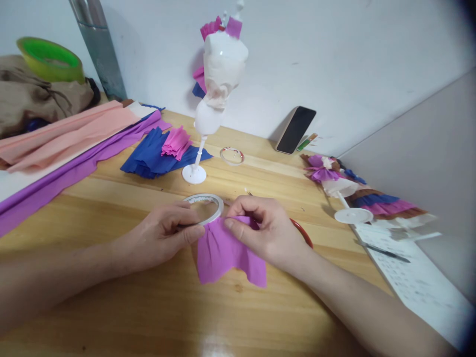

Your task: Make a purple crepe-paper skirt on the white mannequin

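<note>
A piece of purple crepe paper (232, 255) hangs between my two hands, its upper edge gathered in small folds. My left hand (163, 233) is closed around the near side of a white tape roll (219, 210), with the thumb at the paper's upper left corner. The thumb and fingers of my right hand (260, 228) pinch the paper's top edge, just right of the roll. Behind the hands a small white dress form (225, 59) stands on a round base, with pink, purple and blue paper bits on it.
Blue paper (148, 156) and pink paper (176, 143) lie left of the stand. Long crepe sheets (74, 134) cover the left. A phone (296, 130) leans on the wall. A decorated form (353, 215), pen (386, 252) and printed sheet (420, 277) are right. Red handles (302, 233) show behind my right hand.
</note>
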`<state>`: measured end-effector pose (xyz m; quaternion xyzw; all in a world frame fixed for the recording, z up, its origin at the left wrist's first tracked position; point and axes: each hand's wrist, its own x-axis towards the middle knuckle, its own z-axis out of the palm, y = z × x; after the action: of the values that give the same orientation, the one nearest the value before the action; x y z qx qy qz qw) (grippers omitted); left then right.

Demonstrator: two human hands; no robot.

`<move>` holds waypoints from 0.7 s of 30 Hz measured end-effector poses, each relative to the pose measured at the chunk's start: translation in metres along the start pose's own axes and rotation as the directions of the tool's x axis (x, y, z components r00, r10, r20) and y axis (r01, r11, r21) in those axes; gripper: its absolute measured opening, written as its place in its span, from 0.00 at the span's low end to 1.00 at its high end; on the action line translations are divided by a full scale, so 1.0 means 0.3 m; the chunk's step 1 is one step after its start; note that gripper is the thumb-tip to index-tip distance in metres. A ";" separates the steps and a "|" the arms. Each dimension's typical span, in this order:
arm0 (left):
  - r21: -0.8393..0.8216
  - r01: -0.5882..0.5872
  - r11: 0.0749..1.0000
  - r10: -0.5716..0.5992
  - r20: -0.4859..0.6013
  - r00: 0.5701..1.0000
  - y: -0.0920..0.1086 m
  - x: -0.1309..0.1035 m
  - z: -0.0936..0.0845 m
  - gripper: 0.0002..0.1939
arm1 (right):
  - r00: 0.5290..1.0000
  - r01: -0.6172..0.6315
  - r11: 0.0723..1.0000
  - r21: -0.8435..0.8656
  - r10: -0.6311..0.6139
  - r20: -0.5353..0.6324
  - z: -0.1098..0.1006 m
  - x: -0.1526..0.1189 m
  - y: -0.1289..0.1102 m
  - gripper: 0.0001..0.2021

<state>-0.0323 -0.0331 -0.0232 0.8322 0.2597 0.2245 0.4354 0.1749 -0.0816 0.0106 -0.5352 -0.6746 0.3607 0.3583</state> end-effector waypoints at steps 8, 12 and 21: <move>0.006 0.017 1.000 -0.017 -0.004 1.000 0.005 -0.005 0.002 0.19 | 0.999 0.004 0.997 0.078 -0.008 0.052 0.010 -0.008 0.006 0.05; 0.009 0.000 1.000 0.000 -0.006 1.000 0.000 -0.004 0.004 0.19 | 0.997 -0.005 0.998 0.068 -0.001 0.076 0.016 -0.017 0.001 0.05; 0.011 0.000 1.000 0.000 -0.012 1.000 0.004 -0.003 0.000 0.19 | 1.000 -0.018 1.000 -0.007 0.018 -0.008 0.016 -0.006 0.018 0.06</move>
<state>-0.0325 -0.0342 -0.0225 0.8332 0.2633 0.2282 0.4294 0.1736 -0.0829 0.0035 -0.5440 -0.6696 0.3593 0.3559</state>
